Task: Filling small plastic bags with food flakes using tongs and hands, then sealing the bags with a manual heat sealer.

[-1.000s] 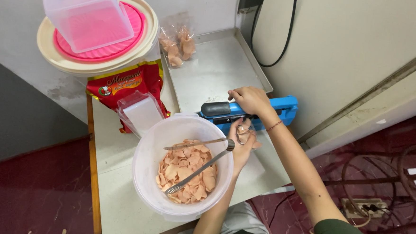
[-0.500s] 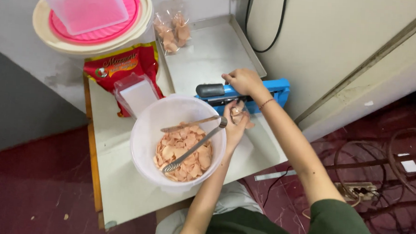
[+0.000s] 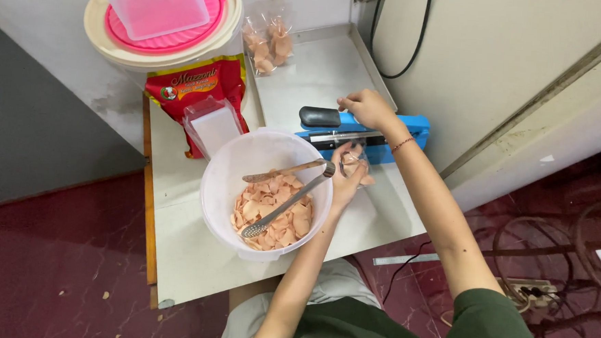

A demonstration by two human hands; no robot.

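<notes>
Right hand (image 3: 367, 109) presses blue heat sealer's (image 3: 374, 140) arm; left hand (image 3: 347, 175) grasps small clear chip bag (image 3: 357, 166). One sealed bag (image 3: 269, 42) far; white bowl (image 3: 226, 179) w/ plenty left.

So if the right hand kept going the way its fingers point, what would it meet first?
The right hand rests at the blue heat sealer's black handle, fingers pointing toward it. It would probably meet that handle first; whether they already touch is unclear.
</notes>
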